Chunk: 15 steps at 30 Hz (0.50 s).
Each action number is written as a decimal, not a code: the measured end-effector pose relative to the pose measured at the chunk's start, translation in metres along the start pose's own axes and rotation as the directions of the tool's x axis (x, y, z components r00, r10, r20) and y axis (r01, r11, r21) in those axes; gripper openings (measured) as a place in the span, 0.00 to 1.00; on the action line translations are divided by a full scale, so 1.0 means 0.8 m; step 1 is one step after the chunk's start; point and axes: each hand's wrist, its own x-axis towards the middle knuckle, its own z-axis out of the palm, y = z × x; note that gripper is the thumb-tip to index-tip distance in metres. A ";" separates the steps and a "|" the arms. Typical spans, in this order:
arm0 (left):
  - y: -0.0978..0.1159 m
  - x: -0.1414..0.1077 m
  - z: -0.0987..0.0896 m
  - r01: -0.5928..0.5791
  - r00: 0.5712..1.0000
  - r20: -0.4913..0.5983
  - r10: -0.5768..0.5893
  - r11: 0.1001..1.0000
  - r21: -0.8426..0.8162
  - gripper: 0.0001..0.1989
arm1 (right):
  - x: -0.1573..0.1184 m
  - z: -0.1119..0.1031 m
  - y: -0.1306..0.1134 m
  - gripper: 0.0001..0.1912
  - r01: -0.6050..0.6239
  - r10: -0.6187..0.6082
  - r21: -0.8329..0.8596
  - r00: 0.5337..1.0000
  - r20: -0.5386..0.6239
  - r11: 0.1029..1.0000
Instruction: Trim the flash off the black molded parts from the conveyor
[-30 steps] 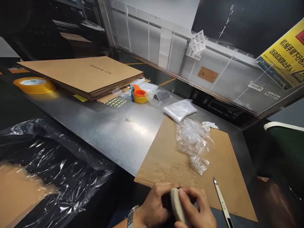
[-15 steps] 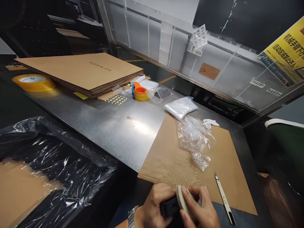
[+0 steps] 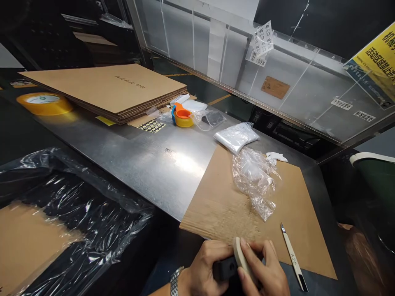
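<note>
At the bottom of the view, my left hand (image 3: 202,267) is closed around a black part (image 3: 226,269) with a small round hole in its end. My right hand (image 3: 268,269) grips a beige, rounded, flat pad (image 3: 240,255) by its edge. The pad's face lies against or very close to the black part, and its lower portion is hidden by my fingers. Both hands are over the near edge of a cardboard sheet (image 3: 212,193) with a scuffed, dusty patch. To their right lies a pale-handled craft knife (image 3: 292,257), its blade pointing away.
Crumpled clear plastic (image 3: 254,176) lies on the cardboard, and a white plastic packet (image 3: 237,137) sits behind it. An orange tape dispenser (image 3: 182,115), a cardboard stack (image 3: 108,88) and a yellow tape roll (image 3: 45,105) stand farther left. A black plastic-lined bin (image 3: 92,213) is at lower left.
The whole view has shifted slightly. My hands appear a little farther right, still holding the black part and the pad, with the pad's angle slightly changed.
</note>
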 end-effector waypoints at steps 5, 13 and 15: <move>-0.001 0.001 0.005 0.170 0.983 -0.013 -0.184 0.929 -0.329 0.31 | 0.006 0.013 -0.001 0.21 -0.158 0.180 0.184 0.977 -0.113 0.970; -0.032 0.002 0.020 0.158 0.832 -0.101 -0.545 0.408 -0.899 0.42 | -0.018 0.058 0.004 0.20 -0.356 0.485 0.505 0.862 -0.147 0.786; -0.034 0.007 0.014 0.124 0.814 -0.054 -0.578 0.265 -0.956 0.41 | -0.035 0.063 0.006 0.19 -0.369 0.486 0.477 0.861 -0.147 0.798</move>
